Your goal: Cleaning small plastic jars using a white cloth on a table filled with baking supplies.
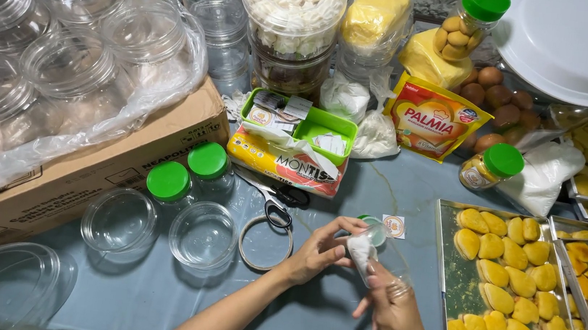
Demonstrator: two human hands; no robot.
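Left hand [321,251] apparently wipes with a tissue [361,253] inside the jar [388,269] clasped by right hand [395,310]; two open jars [160,229] wait, trays [442,275] full.

I see bare tabletop [148,302] open below my hands, baking tray [513,297] of yellow cookies blocking right, 2 open jars [160,229] and tape ring [265,242] crowding left, scissors [276,199] and tissue pack [287,163] ahead.
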